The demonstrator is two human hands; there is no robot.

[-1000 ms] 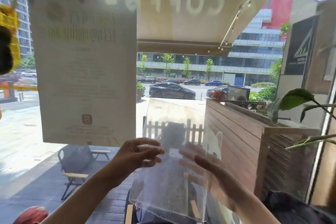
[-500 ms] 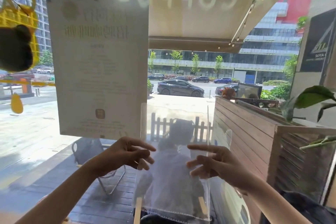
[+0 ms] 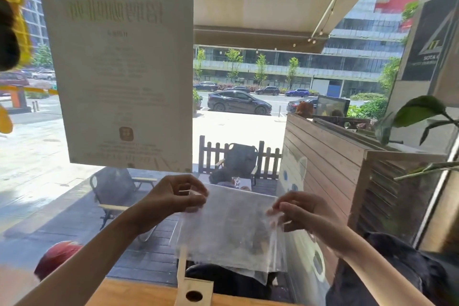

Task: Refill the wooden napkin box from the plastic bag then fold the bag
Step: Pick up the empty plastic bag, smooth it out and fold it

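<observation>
I hold a clear plastic bag (image 3: 231,228) up in front of the window, folded over so it hangs as a short doubled sheet. My left hand (image 3: 173,196) pinches its top left corner. My right hand (image 3: 295,211) pinches its top right corner. Below the bag, at the bottom edge of the view, the top of the light wooden napkin box (image 3: 195,292) shows a round hole and a thin upright post. What is inside the box is hidden.
A wooden counter (image 3: 139,294) runs along the bottom. The window carries a large paper notice (image 3: 119,64) at the left. A slatted wooden planter (image 3: 347,169) and plant leaves (image 3: 417,112) stand at the right. A dark bag (image 3: 402,268) lies at the lower right.
The bag was held tall and flat with spread fingers; now its top half is folded down and both hands pinch the upper corners. The view has tilted down, showing the counter and box.
</observation>
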